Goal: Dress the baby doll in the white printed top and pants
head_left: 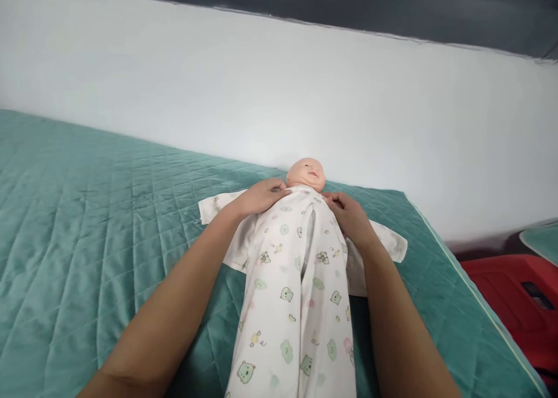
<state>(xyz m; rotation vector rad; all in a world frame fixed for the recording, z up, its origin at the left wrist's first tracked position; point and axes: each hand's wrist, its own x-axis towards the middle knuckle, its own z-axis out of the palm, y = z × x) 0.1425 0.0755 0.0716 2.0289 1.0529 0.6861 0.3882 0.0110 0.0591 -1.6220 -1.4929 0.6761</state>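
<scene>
A baby doll [306, 173] lies on its back on a teal quilted mattress [96, 212], head toward the wall. It wears a white romper [296, 282] printed with small green animals, sleeves spread to both sides. My left hand [261, 196] rests on the doll's shoulder on the left, fingers pinched on the romper's neckline. My right hand [349, 215] lies on the other shoulder, fingers curled on the fabric at the collar. The front of the romper gapes slightly down the middle.
A white wall [305, 84] runs along the far side of the mattress. The mattress edge [457, 270] falls away on the right, where a red object [510, 293] sits on the floor. Another teal piece [543, 241] shows at the far right.
</scene>
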